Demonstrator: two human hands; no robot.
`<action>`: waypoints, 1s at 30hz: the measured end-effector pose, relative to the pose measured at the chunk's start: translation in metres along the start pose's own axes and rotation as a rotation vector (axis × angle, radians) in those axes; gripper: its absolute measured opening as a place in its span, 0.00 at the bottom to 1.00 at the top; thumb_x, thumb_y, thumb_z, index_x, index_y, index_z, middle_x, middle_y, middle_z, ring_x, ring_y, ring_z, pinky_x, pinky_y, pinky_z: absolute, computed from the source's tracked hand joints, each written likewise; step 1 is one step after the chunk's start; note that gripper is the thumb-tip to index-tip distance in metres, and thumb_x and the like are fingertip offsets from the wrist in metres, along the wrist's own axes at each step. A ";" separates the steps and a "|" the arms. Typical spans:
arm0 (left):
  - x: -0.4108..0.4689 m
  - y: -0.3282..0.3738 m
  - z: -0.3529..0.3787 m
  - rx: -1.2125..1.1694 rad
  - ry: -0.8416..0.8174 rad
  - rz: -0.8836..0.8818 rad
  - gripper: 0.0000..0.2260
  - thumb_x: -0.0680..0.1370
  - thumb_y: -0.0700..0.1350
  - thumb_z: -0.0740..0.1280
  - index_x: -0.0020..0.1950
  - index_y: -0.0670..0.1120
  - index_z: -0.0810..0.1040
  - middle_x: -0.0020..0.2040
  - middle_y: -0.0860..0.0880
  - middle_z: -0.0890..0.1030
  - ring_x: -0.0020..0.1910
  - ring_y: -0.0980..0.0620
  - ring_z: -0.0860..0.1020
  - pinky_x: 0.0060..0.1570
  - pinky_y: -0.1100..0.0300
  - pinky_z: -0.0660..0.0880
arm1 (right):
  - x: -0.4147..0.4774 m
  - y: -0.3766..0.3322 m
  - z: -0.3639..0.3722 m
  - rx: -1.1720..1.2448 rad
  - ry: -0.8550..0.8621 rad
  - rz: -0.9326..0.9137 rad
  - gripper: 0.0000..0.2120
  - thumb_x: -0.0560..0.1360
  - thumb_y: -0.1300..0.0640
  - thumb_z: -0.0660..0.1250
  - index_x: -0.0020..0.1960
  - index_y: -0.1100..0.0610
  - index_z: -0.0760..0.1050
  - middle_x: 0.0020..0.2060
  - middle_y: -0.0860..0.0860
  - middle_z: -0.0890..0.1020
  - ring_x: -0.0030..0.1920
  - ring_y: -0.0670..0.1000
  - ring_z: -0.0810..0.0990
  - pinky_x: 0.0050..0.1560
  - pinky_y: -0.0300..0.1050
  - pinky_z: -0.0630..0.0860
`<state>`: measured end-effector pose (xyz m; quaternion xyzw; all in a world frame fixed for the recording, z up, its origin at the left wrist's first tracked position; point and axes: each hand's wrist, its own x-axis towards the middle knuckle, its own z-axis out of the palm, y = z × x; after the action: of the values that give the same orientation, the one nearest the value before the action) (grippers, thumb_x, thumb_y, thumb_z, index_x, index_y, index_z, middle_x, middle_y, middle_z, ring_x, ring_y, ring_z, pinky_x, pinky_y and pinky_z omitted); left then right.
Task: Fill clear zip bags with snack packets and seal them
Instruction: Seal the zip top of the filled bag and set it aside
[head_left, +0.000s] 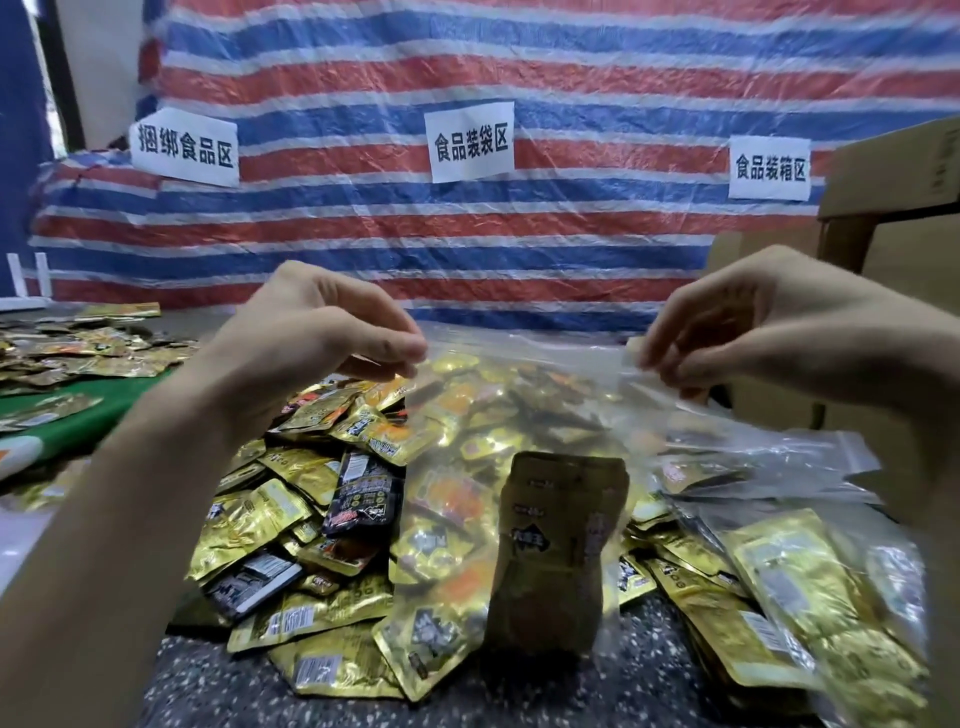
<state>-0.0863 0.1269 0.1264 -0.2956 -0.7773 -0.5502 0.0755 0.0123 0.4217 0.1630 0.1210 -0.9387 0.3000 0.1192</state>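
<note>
We've got both hands up on the clear zip bag (519, 415) rn: left hand (317, 332) pinches the top edge at one corner btw thumb & fingertips, right hand (753, 322) pinches the other corner the same way, so the top edge runs stretched across btw them. The bag hangs down in front of us, w/ its bottom near the speckled tabletop (208, 691). Inside it, a stack of gold packets (558, 545) stands upright at the bottom middle. Can't tell if the zip strip is closed or not, too blurry tbh. Behind & under the bag there's a big pile of loose snack packets (291, 493), mostly gold, a few black ones (361, 491) mixed in. On the right, filled bags (779, 597) lie on their sides just beside the pile. More packets are spread over the far left by a green mat (104, 410). The backdrop is a red/blue/white striped tarp (467, 234) w/ three paper signs (471, 140) stuck on it, and cardboard boxes (909, 260) are stacked at the right edge.
</note>
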 end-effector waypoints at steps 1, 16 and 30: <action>0.002 -0.002 0.003 0.004 0.018 0.002 0.03 0.69 0.39 0.74 0.41 0.40 0.85 0.40 0.42 0.85 0.41 0.49 0.84 0.42 0.61 0.80 | 0.001 0.000 0.002 0.012 0.007 0.027 0.10 0.71 0.70 0.73 0.43 0.56 0.84 0.39 0.54 0.86 0.41 0.51 0.85 0.46 0.47 0.82; 0.005 -0.001 0.032 0.085 0.168 0.215 0.05 0.73 0.37 0.74 0.38 0.44 0.84 0.36 0.46 0.84 0.36 0.53 0.82 0.39 0.65 0.75 | 0.022 -0.040 0.057 -0.207 0.178 -0.143 0.19 0.77 0.42 0.65 0.65 0.47 0.73 0.61 0.42 0.77 0.59 0.40 0.74 0.54 0.35 0.71; -0.004 0.013 0.027 0.195 0.104 0.311 0.02 0.71 0.47 0.76 0.40 0.51 0.84 0.38 0.52 0.85 0.39 0.54 0.83 0.42 0.53 0.80 | 0.033 -0.049 0.079 -0.071 0.293 -0.228 0.06 0.76 0.48 0.71 0.45 0.50 0.83 0.39 0.44 0.81 0.41 0.44 0.79 0.46 0.53 0.80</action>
<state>-0.0707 0.1528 0.1246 -0.3745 -0.7670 -0.4685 0.2280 -0.0160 0.3315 0.1363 0.1774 -0.9015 0.2656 0.2921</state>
